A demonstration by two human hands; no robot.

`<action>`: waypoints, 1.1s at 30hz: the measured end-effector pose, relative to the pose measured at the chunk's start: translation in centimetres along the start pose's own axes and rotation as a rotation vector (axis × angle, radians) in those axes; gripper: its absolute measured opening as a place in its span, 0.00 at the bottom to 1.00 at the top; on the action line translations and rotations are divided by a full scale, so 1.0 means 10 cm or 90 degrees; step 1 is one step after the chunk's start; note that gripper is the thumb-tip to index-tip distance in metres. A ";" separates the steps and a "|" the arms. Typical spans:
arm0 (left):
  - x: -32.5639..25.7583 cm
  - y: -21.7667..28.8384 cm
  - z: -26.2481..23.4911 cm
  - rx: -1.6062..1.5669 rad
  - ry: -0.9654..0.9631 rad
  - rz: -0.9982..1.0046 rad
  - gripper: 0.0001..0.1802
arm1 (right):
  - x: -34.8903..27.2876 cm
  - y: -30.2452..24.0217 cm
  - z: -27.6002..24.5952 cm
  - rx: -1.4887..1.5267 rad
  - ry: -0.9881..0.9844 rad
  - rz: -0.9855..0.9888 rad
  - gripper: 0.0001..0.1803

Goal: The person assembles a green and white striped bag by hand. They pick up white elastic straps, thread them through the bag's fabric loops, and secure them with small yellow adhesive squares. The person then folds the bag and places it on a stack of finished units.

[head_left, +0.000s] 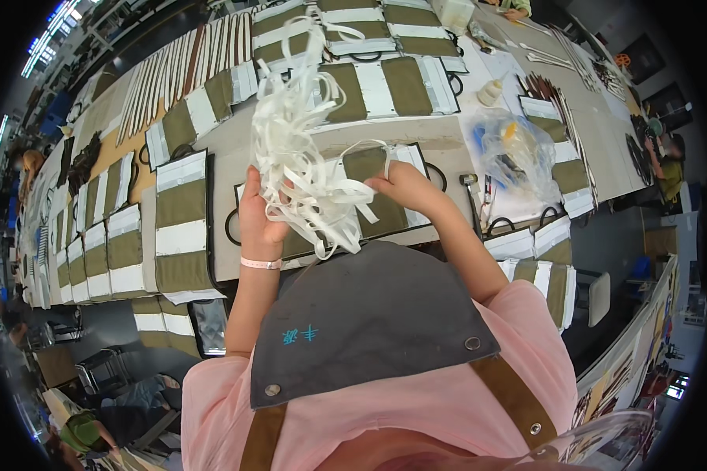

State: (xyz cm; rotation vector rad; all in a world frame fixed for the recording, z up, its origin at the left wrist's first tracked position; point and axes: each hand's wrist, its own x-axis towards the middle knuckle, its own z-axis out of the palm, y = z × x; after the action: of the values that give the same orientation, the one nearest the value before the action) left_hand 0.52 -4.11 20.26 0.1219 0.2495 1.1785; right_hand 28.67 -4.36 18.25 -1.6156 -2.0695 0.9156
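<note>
Between the two hands, above the near edge of the bench (436, 132), a tangled bundle of white strips (298, 149) is held up. By the left hand (264, 216), whose fingers are partly hidden by the strips, the bundle is gripped from its left side, with the thumb raised; a pale wristband (261, 264) is worn just below. By the right hand (404, 187), closed to a narrow pinch, a looped strand (367, 144) at the bundle's right side is held.

Beneath both hands, an olive-and-white panel (389, 213) with black handles is partly covered by the strips. To the left of the left hand, a larger striped panel (182, 216) is laid flat on the bench. Beyond the hands, further striped panels (385, 86) are spread out, and long slender strips (188, 63) are lined up to the far left. To the right of the right hand, a hammer (470, 182) is set down, with a clear plastic bag (530, 149) just past it; a small whitish bottle (489, 93) is placed farther off.
</note>
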 end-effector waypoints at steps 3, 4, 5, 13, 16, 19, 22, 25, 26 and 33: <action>0.01 -0.06 0.09 0.048 0.004 -0.012 0.25 | -0.02 0.10 0.05 0.106 -0.210 -0.002 0.22; 0.02 -0.05 0.10 0.071 -0.010 -0.013 0.26 | -0.02 0.10 0.06 0.150 -0.255 -0.026 0.24; 0.01 -0.04 0.10 0.094 -0.021 -0.014 0.26 | 0.01 0.10 0.07 0.117 -0.355 0.048 0.19; -0.06 -0.12 0.37 0.191 -0.006 0.014 0.25 | 0.09 0.32 0.34 0.129 -0.046 -0.046 0.14; -0.10 -0.09 0.25 0.161 -0.046 -0.004 0.25 | 0.25 0.52 0.34 0.054 -0.001 0.121 0.16; -0.02 0.02 0.07 0.216 -0.050 0.048 0.23 | 0.30 0.82 0.47 -0.162 0.207 0.233 0.19; -0.09 0.15 0.30 0.343 0.035 0.132 0.24 | 0.20 0.67 0.33 -0.141 0.141 0.244 0.23; -0.10 0.26 0.33 0.324 -0.011 0.122 0.22 | 0.10 0.28 -0.02 0.139 0.007 0.211 0.24; -0.10 0.30 0.30 0.333 -0.018 0.119 0.21 | 0.08 0.20 -0.14 0.252 -0.057 0.195 0.25; -0.20 0.12 0.42 0.306 -0.008 0.096 0.21 | -0.10 -0.54 -0.29 0.233 0.029 -0.197 0.24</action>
State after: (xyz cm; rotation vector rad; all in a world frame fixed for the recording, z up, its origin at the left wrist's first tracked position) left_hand -0.20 -5.33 24.80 0.5769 0.5176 1.2484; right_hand 26.88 -5.26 24.14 -1.0855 -1.9109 1.0578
